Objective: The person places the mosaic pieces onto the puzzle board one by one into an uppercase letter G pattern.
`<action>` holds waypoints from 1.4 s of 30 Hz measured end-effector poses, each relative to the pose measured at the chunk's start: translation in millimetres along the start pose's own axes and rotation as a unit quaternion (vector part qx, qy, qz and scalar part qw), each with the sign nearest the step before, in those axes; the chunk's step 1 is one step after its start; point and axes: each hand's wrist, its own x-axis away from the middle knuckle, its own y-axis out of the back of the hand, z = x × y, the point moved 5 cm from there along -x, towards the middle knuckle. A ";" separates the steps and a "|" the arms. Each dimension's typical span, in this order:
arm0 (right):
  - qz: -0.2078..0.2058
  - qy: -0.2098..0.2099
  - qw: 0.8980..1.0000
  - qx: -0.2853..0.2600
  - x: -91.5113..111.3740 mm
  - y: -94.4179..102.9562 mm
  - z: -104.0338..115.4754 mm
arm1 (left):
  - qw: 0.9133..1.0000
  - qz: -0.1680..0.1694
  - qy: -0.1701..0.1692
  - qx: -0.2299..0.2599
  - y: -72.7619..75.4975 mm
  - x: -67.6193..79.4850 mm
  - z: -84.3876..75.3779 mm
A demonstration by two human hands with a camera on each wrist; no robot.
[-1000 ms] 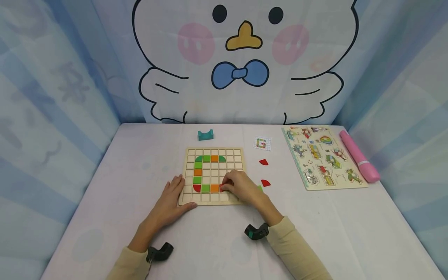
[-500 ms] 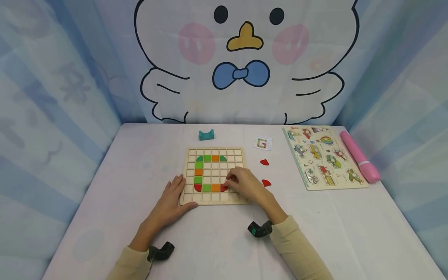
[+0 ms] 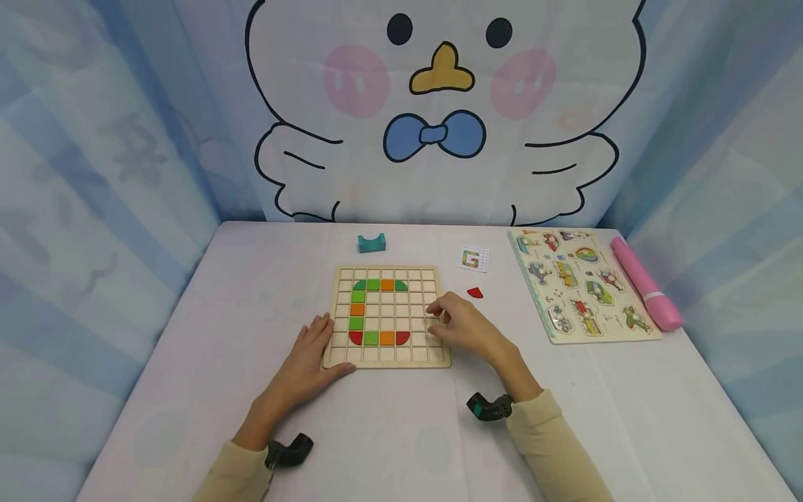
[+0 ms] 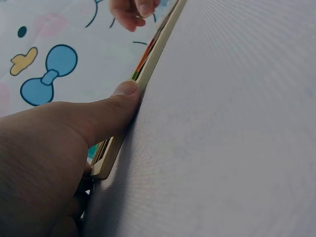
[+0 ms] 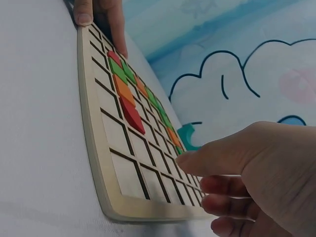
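A wooden grid board (image 3: 389, 354) lies on the table with coloured tiles in a C-shaped row. My left hand (image 3: 307, 359) rests at its near left corner, fingers along the left side, thumb (image 4: 123, 94) on the front edge. Over the right edge of the board is my right hand (image 3: 467, 324), fingers loosely bent and nothing visible between thumb and fingertips. A red rounded tile (image 3: 403, 338) sits in the grid at the right end of the bottom row, beside an orange square (image 5: 124, 90). A loose red wedge tile (image 3: 475, 293) lies just beyond my right hand.
Behind the board stand a teal arched block (image 3: 372, 243) and a small pattern card (image 3: 473, 259). A picture puzzle board (image 3: 548, 322) lies at the right, with a pink stick-like object (image 3: 646, 286) along its side. A printed curtain (image 3: 439, 188) closes off the back.
My right hand has let go of the red rounded tile and moved right, off the grid's middle. It now covers where another red wedge lay. My left hand has stayed put.
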 end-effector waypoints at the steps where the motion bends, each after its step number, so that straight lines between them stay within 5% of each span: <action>1: 0.001 -0.001 1.000 0.003 1.5 1.0 -2.2 | 1.000 0.000 0.000 0.000 0.2 0.0 0.0; 21: 0.044 -0.008 0.998 0.035 23.5 12.6 -43.5 | 1.000 0.002 0.000 -0.002 1.2 -1.2 -0.3; 42: 0.054 -0.025 0.998 -0.006 24.7 16.4 -51.1 | 1.000 0.008 0.003 -0.005 -0.4 -1.1 1.2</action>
